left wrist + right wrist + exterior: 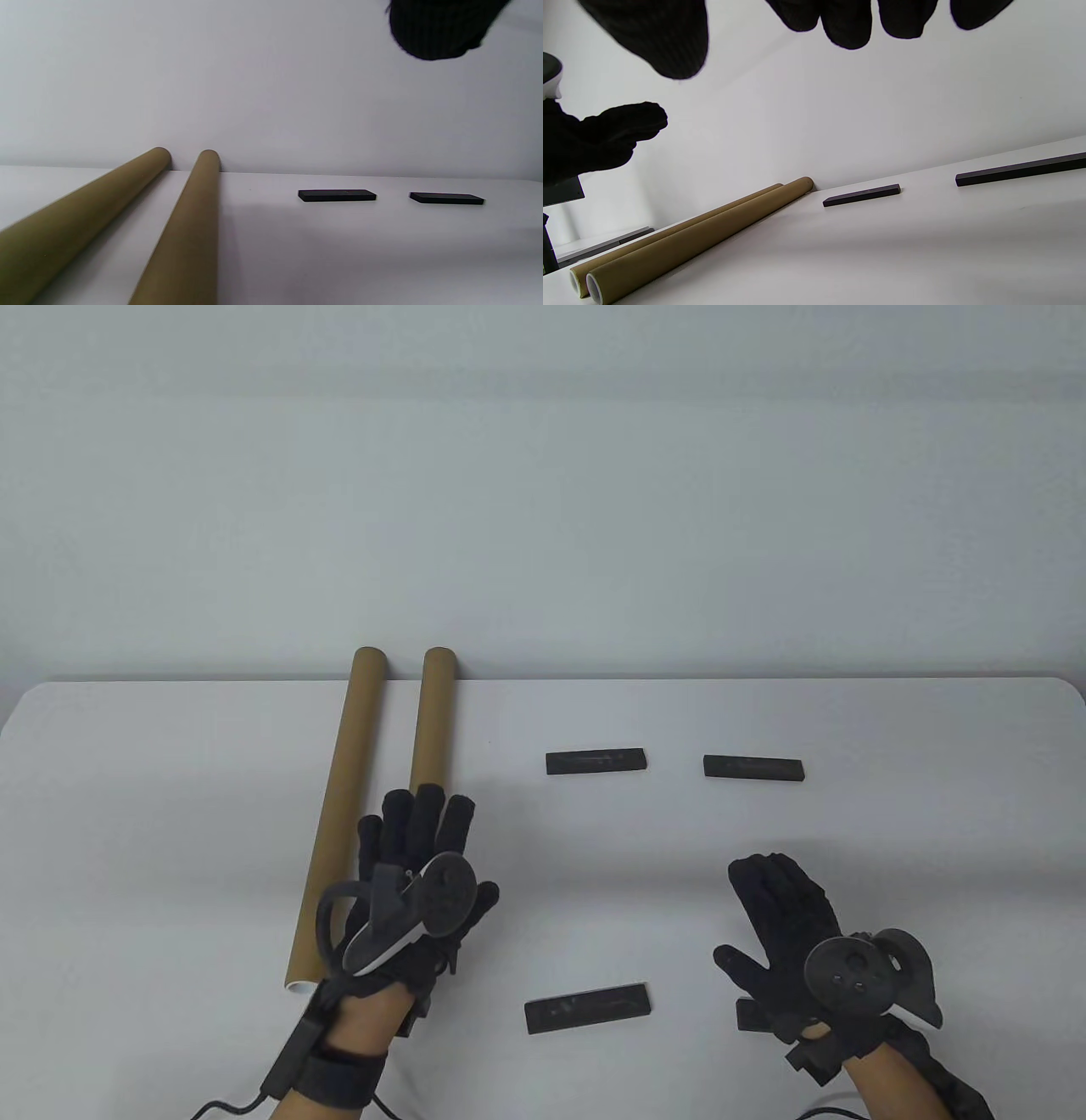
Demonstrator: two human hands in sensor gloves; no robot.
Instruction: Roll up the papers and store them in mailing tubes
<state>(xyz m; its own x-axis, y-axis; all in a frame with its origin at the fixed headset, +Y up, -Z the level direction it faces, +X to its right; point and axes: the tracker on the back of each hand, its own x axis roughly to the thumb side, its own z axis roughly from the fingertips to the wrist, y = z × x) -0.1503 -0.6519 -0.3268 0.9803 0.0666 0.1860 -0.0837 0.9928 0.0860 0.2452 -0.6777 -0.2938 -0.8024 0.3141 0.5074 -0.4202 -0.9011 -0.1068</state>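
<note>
White tabletop [212, 780] against a pale wall: 2 long brown cardboard mailing tubes [338, 814] lie side by side near its left rear edge, 4 flat black bars [596, 761] to their right. Gloved left hand [416, 882] and right hand [789, 925] hover spread, holding nothing.

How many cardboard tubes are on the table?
2: left tube and right tube lie side by side, left of the table; the left hand covers the right one's near end.
</note>
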